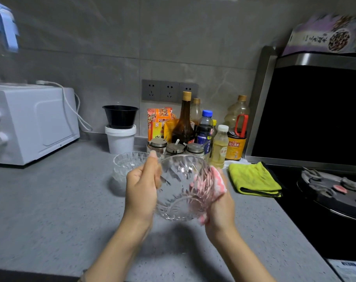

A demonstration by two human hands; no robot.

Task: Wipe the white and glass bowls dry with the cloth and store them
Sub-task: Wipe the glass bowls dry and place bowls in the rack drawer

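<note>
We held the glass bowl [183,190] tilted above the counter [61,210], at centre. Our left hand [141,188] gripped its rim at 9 o'clock, thumb over the edge. Our right hand [221,208] clasped the pink cloth [217,182] against its wall at 3 o'clock.

We judged the bowl heavy, rigid, brittle and slippery if damp, and best held by rim and base.

A second glass bowl [128,161] stood at 11 o'clock, seasoning bottles [219,147] at 12, and a yellow cloth [254,180] and hob [335,190] at 2 to 3. These probably limited set-down space.
</note>
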